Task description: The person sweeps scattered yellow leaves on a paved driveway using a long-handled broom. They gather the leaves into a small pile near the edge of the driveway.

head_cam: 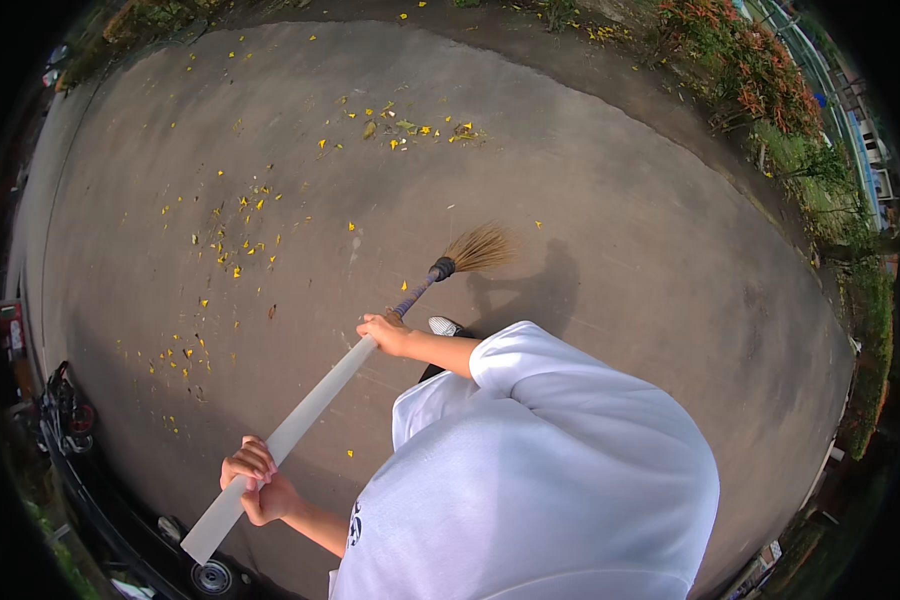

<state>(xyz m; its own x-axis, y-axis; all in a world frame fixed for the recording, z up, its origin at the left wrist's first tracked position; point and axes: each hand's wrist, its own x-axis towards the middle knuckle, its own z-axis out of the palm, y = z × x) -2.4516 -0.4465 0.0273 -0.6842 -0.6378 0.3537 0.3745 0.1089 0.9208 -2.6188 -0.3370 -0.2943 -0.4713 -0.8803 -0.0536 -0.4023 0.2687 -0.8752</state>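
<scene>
A stick broom slants across the view, its white handle [322,386] running from the lower left towards the middle. My left hand [259,480] wraps around the handle near its top end. Farther down, my right hand [386,334] grips it just above a purple-wrapped section [416,292]. Below that, a dark binding [443,268] gathers the tan bristles [484,247], which fan out to the right, low over the pavement or on it; contact cannot be told. Yellow petals or leaves lie scattered in a patch [244,247] left of the bristles and another [412,131] beyond them.
Grey pavement [645,247] spreads around me, with a soil border and red-leaved shrubs [776,82] at upper right. A dark car [105,510] lies at lower left, near a motorcycle [67,412]. My patterned shoe [444,325] shows beside my right forearm.
</scene>
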